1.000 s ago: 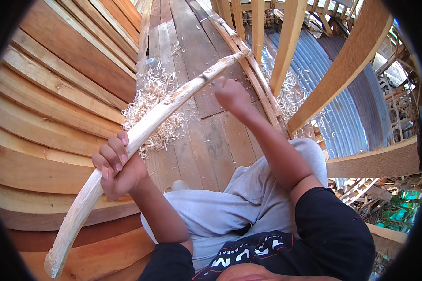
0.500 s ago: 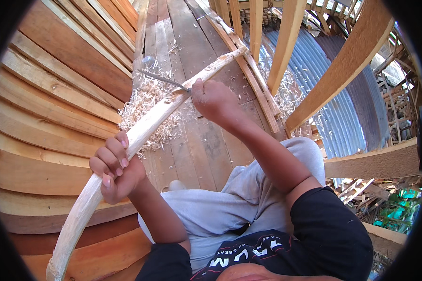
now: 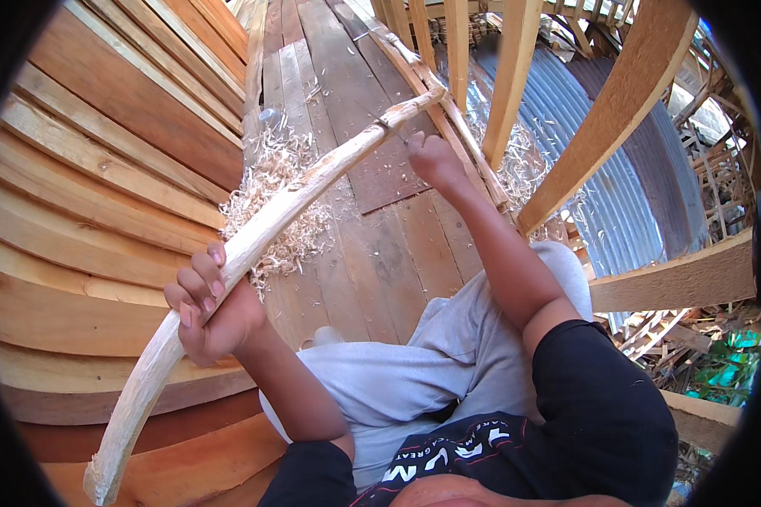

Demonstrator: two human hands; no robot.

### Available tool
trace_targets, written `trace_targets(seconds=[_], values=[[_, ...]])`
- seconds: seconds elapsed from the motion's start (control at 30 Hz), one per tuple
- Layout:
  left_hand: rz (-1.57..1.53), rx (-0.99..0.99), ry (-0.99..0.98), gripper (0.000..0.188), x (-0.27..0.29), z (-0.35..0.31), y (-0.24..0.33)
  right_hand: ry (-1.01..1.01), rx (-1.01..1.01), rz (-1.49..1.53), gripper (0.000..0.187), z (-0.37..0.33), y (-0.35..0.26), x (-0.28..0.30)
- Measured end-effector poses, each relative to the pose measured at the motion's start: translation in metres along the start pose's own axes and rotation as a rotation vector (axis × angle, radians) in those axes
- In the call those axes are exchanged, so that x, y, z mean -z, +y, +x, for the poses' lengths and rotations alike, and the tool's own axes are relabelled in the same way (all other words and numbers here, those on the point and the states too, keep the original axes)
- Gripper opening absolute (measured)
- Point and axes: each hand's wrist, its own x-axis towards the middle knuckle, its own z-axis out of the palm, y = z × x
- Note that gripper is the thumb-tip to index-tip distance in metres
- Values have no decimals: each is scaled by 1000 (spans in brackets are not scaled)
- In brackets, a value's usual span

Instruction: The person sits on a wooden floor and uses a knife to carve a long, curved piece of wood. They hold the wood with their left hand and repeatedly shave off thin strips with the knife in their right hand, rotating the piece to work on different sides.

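A long pale wooden pole, stripped of bark and gently curved, slants from the lower left to the upper right. Its far end lies on the wood strips along the floor's right edge. My left hand is wrapped around the pole's lower half. Farther up, my right hand is closed on the grip of a knife, just to the right of the pole. The thin blade meets the pole near its far end and is partly smeared by motion; the grip is hidden in my fist.
Curly wood shavings are heaped on the plank floor left of and under the pole. Stacked boards line the left side. Upright posts stand on the right, with corrugated metal sheets beyond them. A small clear object lies by the shavings.
My right hand has moved away from me and to the right with the knife, from the pole's middle toward its far end. My left hand keeps its hold on the pole.
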Motion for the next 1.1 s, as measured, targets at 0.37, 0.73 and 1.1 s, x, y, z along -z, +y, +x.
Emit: trace_targets(seconds=[0.37, 0.73, 1.1], values=[[-77, 36, -41, 16, 4, 3, 13, -96, -173, 49, 63, 18, 22, 6], [-76, 23, 29, 21, 15, 9, 12, -83, -151, 33, 65, 12, 8, -14], [-74, 40, 42, 19, 15, 10, 18, -62, -159, 3, 63, 15, 29, -5]])
